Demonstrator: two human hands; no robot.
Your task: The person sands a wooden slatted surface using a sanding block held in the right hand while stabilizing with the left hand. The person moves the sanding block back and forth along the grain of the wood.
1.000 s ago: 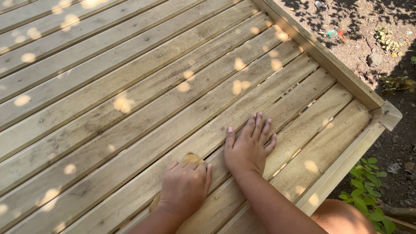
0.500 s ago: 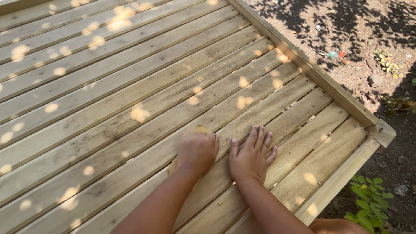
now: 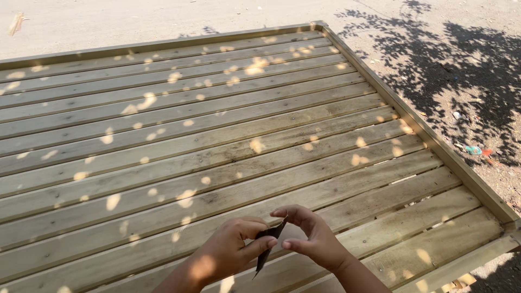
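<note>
My left hand and my right hand are raised together just above the near part of a slatted wooden deck. Between their fingertips they hold a small dark folded sheet, which looks like sandpaper. The left thumb and forefinger pinch its lower part, and the right fingers pinch its upper edge. Neither hand touches the boards.
The deck has a raised wooden frame rail along its right side and far edge. Beyond it lies bare sandy ground with tree shadows and a small bit of coloured litter. Sun spots dapple the boards.
Both hands were pressed flat on the boards, the left moving forward on the sheet. Now they have lifted off and hold the dark sheet between them. The view has tilted up.
</note>
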